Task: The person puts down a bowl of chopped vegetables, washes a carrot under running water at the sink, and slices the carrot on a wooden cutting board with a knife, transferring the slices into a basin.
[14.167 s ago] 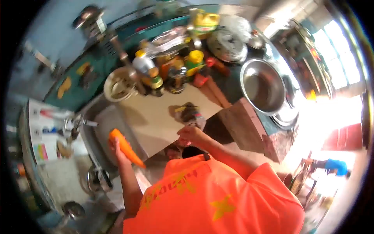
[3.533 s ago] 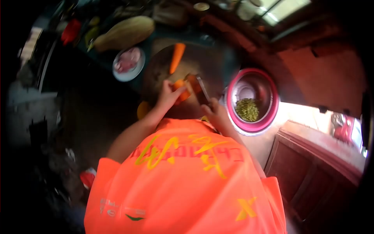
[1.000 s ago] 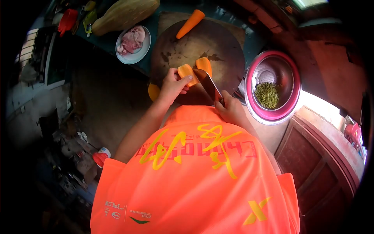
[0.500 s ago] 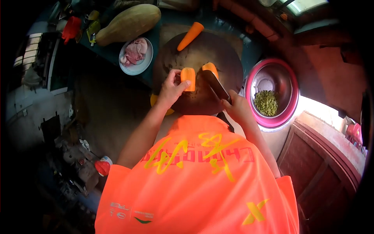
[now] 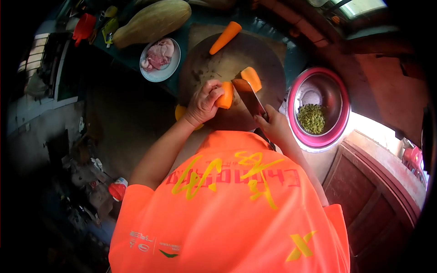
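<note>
On a round dark chopping board (image 5: 195, 59), my left hand (image 5: 202, 103) is closed round a piece of carrot (image 5: 224, 96). My right hand (image 5: 275, 123) grips a cleaver (image 5: 250, 98) by its handle, the broad blade angled up and left with its tip close to the held piece. Just beyond the blade lies another cut carrot piece (image 5: 251, 79), near or touching it; I cannot tell which. A longer tapered carrot (image 5: 226, 37) lies at the far edge of the board.
Left of the board stands a white plate (image 5: 176, 63) of raw meat (image 5: 158, 54), with a large pale gourd (image 5: 152, 22) behind it. On the right, a metal bowl (image 5: 334, 102) holding chopped green pieces (image 5: 311, 119) sits inside a pink basin (image 5: 344, 98). A red scoop (image 5: 84, 28) is far left.
My left hand has turned the held carrot piece, which now lies tilted. The cleaver's tip has moved slightly left, away from the other cut piece.
</note>
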Tool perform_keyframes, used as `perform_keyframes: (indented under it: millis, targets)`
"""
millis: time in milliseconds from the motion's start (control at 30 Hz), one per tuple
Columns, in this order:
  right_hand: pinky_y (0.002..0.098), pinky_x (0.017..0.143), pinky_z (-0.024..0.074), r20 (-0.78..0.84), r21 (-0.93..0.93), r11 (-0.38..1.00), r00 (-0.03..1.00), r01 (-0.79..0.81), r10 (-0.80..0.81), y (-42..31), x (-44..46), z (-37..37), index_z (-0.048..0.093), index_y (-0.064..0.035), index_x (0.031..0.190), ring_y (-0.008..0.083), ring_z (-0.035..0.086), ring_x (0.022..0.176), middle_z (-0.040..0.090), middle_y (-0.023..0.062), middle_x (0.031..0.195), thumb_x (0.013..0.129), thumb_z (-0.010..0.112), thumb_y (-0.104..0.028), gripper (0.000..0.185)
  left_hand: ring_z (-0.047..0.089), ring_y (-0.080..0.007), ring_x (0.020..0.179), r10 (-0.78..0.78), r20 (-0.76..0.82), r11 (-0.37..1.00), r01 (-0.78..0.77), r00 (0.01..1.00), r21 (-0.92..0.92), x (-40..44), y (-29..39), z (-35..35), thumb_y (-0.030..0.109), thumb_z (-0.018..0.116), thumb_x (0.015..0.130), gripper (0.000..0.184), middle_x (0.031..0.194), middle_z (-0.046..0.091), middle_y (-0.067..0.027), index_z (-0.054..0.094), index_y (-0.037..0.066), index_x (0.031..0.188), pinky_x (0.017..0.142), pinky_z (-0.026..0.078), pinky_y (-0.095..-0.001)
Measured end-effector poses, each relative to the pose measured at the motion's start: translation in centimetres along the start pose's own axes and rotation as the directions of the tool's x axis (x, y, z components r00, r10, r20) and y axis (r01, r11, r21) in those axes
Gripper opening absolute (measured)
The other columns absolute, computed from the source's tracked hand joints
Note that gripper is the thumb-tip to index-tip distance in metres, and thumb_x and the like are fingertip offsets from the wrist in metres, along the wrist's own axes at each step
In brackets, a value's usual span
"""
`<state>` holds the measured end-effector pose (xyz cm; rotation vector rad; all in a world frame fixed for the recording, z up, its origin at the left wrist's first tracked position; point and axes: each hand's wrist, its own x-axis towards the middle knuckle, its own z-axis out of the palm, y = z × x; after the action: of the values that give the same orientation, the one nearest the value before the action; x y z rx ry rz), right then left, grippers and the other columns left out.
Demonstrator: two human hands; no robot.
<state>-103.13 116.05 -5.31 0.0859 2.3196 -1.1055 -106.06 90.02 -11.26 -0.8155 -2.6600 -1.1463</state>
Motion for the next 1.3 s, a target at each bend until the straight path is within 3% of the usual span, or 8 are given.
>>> perform_keyframes:
  millis: [333, 400, 533, 700, 767, 1000, 1067, 1300]
  targets:
    - [0.0496, 0.063, 0.0475, -0.080, -0.027, 0.999, 0.996, 0.029, -0.031, -0.1, -0.6, 0.3, 0.055, -0.0025, 0.090, 0.0423, 0.063, 0.071, 0.064, 0.0210, 0.074, 0.085, 0.065, -0.025, 0.025, 0.055, -0.0359, 0.103, -0.139, -0.018, 0.986, 0.140, 0.990, 0.095, -1.0, 2.3, -1.6, -0.008, 0.055, 0.069, 0.042, 0.114, 0.054, -0.0130, 0.054, 0.010, 0.107, 0.086, 0.048, -0.0422]
    - [0.0501, 0.063, 0.0474, -0.080, -0.044, 0.999, 0.996, 0.024, -0.027, -0.4, -0.3, 0.2, 0.054, -0.0030, 0.091, 0.0422, 0.063, 0.072, 0.064, 0.0211, 0.075, 0.086, 0.064, -0.025, 0.025, 0.057, -0.0345, 0.098, -0.110, 0.018, 0.990, 0.108, 0.994, 0.093, -0.9, 3.2, -1.4, -0.005, 0.062, 0.069, 0.039, 0.114, 0.055, -0.0143, 0.057, 0.006, 0.106, 0.088, 0.047, -0.0425]
    - [0.0495, 0.062, 0.0480, -0.061, -0.136, 0.975, 0.981, 0.176, -0.186, -1.4, 0.2, 0.4, 0.054, -0.0052, 0.098, 0.0409, 0.063, 0.071, 0.065, 0.0196, 0.075, 0.087, 0.062, -0.025, 0.024, 0.058, -0.0335, 0.095, 0.017, -0.067, 0.980, -0.003, 0.998, 0.199, -1.2, 3.0, 0.2, 0.006, 0.073, 0.072, 0.033, 0.107, 0.059, -0.0104, 0.063, 0.006, 0.103, 0.084, 0.048, -0.0422]
    - [0.0473, 0.062, 0.0497, -0.080, -0.287, 0.878, 0.904, 0.382, -0.420, -2.2, -0.1, 1.1, 0.054, -0.0074, 0.100, 0.0378, 0.064, 0.072, 0.064, 0.0170, 0.076, 0.088, 0.060, -0.022, 0.020, 0.058, -0.0313, 0.098, 0.031, -0.071, 0.978, -0.016, 0.997, 0.206, -1.0, 2.7, 0.5, 0.007, 0.067, 0.078, 0.023, 0.106, 0.060, -0.0095, 0.065, 0.005, 0.101, 0.084, 0.049, -0.0397]
    - [0.0445, 0.060, 0.0507, -0.074, -0.375, 0.837, 0.888, 0.397, -0.455, -1.4, 0.1, 2.2, 0.057, -0.0120, 0.112, 0.0343, 0.065, 0.072, 0.066, 0.0153, 0.085, 0.086, 0.060, -0.018, 0.027, 0.058, -0.0313, 0.098, 0.039, -0.066, 0.979, -0.025, 0.997, 0.204, -0.8, 2.6, 0.4, 0.007, 0.067, 0.079, 0.022, 0.106, 0.061, -0.0098, 0.066, 0.005, 0.101, 0.083, 0.050, -0.0395]
    - [0.0467, 0.059, 0.0501, -0.046, -0.357, 0.866, 0.920, 0.349, -0.389, -2.4, -0.1, 3.0, 0.054, -0.0086, 0.111, 0.0362, 0.065, 0.070, 0.066, 0.0159, 0.077, 0.086, 0.058, -0.016, 0.027, 0.059, -0.0310, 0.095, 0.051, -0.064, 0.984, -0.040, 0.997, 0.172, -0.4, 2.2, 0.2, 0.007, 0.067, 0.079, 0.019, 0.100, 0.063, -0.0091, 0.068, 0.006, 0.097, 0.079, 0.052, -0.0382]
    - [0.0483, 0.061, 0.0511, 0.044, -0.373, 0.877, 0.950, 0.303, -0.310, -3.4, -0.2, 2.6, 0.048, -0.0035, 0.097, 0.0369, 0.066, 0.071, 0.066, 0.0190, 0.077, 0.086, 0.054, -0.012, 0.015, 0.060, -0.0305, 0.094, 0.060, -0.068, 0.985, -0.048, 0.996, 0.167, -0.4, 2.1, 0.3, 0.007, 0.067, 0.079, 0.017, 0.099, 0.063, -0.0085, 0.068, 0.006, 0.096, 0.078, 0.052, -0.0378]
    - [0.0473, 0.057, 0.0517, 0.043, -0.447, 0.861, 0.967, 0.242, -0.249, -3.4, 1.4, 3.8, 0.048, -0.0017, 0.094, 0.0377, 0.067, 0.066, 0.065, 0.0196, 0.069, 0.080, 0.055, -0.006, 0.016, 0.060, -0.0287, 0.086, 0.078, -0.112, 0.983, -0.058, 0.991, 0.172, -0.3, 2.0, 0.6, 0.006, 0.067, 0.077, 0.013, 0.096, 0.063, -0.0072, 0.068, 0.007, 0.090, 0.073, 0.052, -0.0368]
